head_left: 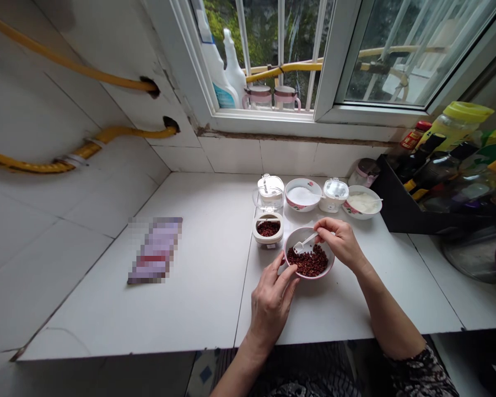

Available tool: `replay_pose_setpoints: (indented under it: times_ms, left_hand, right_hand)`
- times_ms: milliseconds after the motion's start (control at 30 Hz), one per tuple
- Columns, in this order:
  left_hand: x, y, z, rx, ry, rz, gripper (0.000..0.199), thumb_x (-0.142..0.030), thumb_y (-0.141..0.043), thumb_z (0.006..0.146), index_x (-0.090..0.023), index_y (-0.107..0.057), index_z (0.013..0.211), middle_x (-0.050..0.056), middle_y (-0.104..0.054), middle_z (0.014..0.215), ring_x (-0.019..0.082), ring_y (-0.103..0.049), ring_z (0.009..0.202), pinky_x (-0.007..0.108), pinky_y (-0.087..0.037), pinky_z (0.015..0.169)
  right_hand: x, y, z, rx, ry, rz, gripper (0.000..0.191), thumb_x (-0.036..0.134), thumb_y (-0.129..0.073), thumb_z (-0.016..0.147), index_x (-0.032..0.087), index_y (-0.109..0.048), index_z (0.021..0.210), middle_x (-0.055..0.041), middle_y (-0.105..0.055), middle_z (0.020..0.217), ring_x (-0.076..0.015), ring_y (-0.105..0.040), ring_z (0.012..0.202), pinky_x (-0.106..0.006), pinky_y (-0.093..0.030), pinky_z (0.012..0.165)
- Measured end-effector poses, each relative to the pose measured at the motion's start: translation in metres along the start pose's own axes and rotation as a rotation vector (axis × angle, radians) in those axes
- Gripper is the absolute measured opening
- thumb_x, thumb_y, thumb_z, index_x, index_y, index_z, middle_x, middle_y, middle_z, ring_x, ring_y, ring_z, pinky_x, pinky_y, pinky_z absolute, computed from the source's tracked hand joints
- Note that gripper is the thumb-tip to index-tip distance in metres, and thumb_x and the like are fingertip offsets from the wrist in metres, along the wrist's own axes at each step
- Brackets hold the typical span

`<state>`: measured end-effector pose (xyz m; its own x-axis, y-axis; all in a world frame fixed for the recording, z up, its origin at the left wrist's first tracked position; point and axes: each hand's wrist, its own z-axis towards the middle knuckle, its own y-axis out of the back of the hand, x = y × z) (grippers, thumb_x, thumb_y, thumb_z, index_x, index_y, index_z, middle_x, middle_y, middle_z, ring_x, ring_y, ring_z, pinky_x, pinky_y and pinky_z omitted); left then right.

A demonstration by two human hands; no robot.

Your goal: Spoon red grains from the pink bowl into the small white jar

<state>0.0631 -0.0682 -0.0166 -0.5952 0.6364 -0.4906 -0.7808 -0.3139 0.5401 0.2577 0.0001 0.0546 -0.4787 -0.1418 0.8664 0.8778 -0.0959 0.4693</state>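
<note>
Counter white under bowl; barred window behind, yellow hoses at left

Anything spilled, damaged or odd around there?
The strip under the window frame looks brown and ragged, unlike the white tiles below. Around the bowl of red peppercorns, no clear spill shows.

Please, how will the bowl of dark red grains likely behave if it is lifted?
The bowl is probably stiff: its round rim shows no bending beside the left hand. It may be fairly light, since the grains leave part of its inside bare. If tilted, those loose grains would likely slide and could spill.
</note>
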Motion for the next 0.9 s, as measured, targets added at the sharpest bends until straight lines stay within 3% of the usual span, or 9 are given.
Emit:
replay_pose_setpoints:
  times_ms: [100, 233, 367, 500, 667, 800, 900]
  left_hand:
    - [0.0, 0.0, 0.0, 0.006, 0.006, -0.008, 0.024, -0.016, -0.056, 0.095, -0.02, -0.063, 0.117, 0.015, -0.061, 0.13, 0.023, -0.065, 0.112, 0.036, -0.058, 0.091]
    - [0.0, 0.0, -0.001, 0.02, 0.016, -0.013, 0.025, -0.015, -0.057, 0.094, -0.021, -0.062, 0.118, 0.014, -0.06, 0.132, 0.023, -0.064, 0.114, 0.036, -0.057, 0.093]
    - [0.0, -0.001, -0.001, 0.007, 0.008, -0.006, 0.024, -0.015, -0.056, 0.095, -0.02, -0.062, 0.117, 0.015, -0.06, 0.132, 0.023, -0.064, 0.114, 0.036, -0.057, 0.093]
    - [0.0, -0.001, -0.001, 0.003, 0.006, -0.001, 0.022, -0.016, -0.055, 0.096, -0.02, -0.062, 0.116, 0.015, -0.06, 0.131, 0.023, -0.064, 0.113, 0.036, -0.057, 0.092]
    - [0.001, -0.001, -0.002, 0.019, 0.012, 0.002, 0.024, -0.016, -0.056, 0.095, -0.02, -0.062, 0.118, 0.015, -0.059, 0.132, 0.023, -0.064, 0.113, 0.035, -0.057, 0.093]
    - [0.001, -0.002, -0.003, 0.016, 0.012, 0.001, 0.024, -0.015, -0.056, 0.095, -0.02, -0.061, 0.118, 0.014, -0.059, 0.132, 0.023, -0.063, 0.115, 0.034, -0.056, 0.094]
    - [0.001, -0.002, -0.003, 0.02, 0.016, 0.003, 0.025, -0.015, -0.055, 0.095, -0.021, -0.062, 0.119, 0.014, -0.059, 0.132, 0.023, -0.063, 0.115, 0.034, -0.056, 0.094]
  right_hand:
    - [0.0, 0.001, 0.001, 0.005, -0.093, 0.145, 0.013, 0.027, -0.056, 0.076, 0.02, -0.066, 0.073, 0.0007, -0.066, 0.056, -0.0154, -0.06, 0.056, -0.028, -0.047, 0.062]
    - [-0.001, 0.002, 0.003, 0.017, -0.155, 0.298, 0.014, 0.032, -0.062, 0.072, 0.018, -0.066, 0.071, -0.0004, -0.066, 0.054, -0.0142, -0.058, 0.053, -0.027, -0.047, 0.058]
    - [0.001, 0.003, 0.005, 0.002, -0.151, 0.358, 0.018, 0.037, -0.066, 0.072, 0.018, -0.066, 0.074, -0.0005, -0.065, 0.056, -0.0139, -0.057, 0.054, -0.029, -0.048, 0.059]
    - [0.009, -0.006, 0.004, -0.093, -0.094, 0.388, 0.022, 0.041, -0.066, 0.077, 0.019, -0.065, 0.081, -0.001, -0.067, 0.061, -0.0155, -0.06, 0.059, -0.031, -0.05, 0.064]
    - [0.021, -0.03, -0.001, -0.206, 0.133, 0.18, 0.015, 0.034, -0.057, 0.09, 0.022, -0.065, 0.092, -0.0049, -0.074, 0.076, -0.0198, -0.067, 0.072, -0.038, -0.052, 0.079]
    - [0.023, -0.037, -0.004, -0.079, 0.535, -0.183, 0.019, 0.02, -0.049, 0.092, 0.024, -0.068, 0.09, -0.003, -0.076, 0.081, -0.0188, -0.066, 0.072, -0.046, -0.042, 0.098]
    - [0.022, -0.027, -0.005, -0.113, 0.622, -0.25, 0.019, 0.017, -0.05, 0.092, 0.024, -0.067, 0.09, -0.0019, -0.075, 0.079, -0.0182, -0.065, 0.068, -0.045, -0.041, 0.099]
